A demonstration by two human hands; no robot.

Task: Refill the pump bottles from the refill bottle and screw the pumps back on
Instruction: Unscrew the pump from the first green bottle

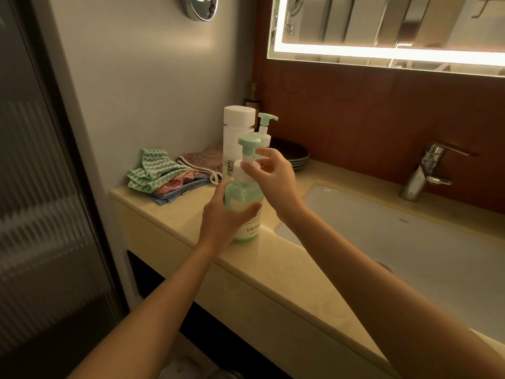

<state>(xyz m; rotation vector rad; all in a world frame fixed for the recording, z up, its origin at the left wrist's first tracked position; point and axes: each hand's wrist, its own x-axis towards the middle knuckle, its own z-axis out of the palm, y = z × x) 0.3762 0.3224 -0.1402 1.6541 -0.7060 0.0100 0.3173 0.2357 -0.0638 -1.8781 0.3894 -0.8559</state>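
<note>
Our left hand grips the green pump bottle on the bench; our right hand pinches its white collar. With the refill bottle capped behind, we judge refilling nearly finished.

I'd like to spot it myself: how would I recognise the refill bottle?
On the beige counter left of the sink, look to the back corner. The refill bottle stands there, right of the pile of cloths. Unlike the green pump bottle in front and the second pump bottle behind, it is clear, with a flat white cap and no pump.
</note>
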